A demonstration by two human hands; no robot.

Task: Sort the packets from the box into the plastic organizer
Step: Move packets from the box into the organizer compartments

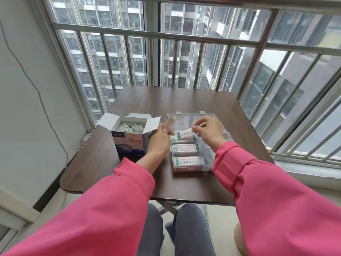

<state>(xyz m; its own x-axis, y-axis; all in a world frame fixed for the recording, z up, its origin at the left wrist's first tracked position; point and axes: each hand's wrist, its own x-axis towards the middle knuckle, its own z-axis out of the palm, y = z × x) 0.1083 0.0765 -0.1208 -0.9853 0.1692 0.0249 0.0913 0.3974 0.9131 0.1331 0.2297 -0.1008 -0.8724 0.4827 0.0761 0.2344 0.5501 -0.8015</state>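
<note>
The clear organizer (191, 143) has its right compartments hidden behind the right hand (207, 131), which pinches a white packet (186, 135) above the far-left compartment. The left hand (160, 138) grips a tan strip (168, 123) beside the open box (129, 134). Both stand on the dark surface (184, 100), near the barred window (166, 43).

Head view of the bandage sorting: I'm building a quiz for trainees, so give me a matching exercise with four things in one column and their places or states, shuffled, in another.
Things:
1. cardboard box
2. plastic organizer
3. left hand
4. right hand

States:
A. pinches a white packet over the left-hand compartments
B. flaps open, packets inside, on the table's left
C. holds a tan strip upright
D. clear, lid open, packets in its left-hand compartments

Pairs: 1-B, 2-D, 3-C, 4-A
</note>
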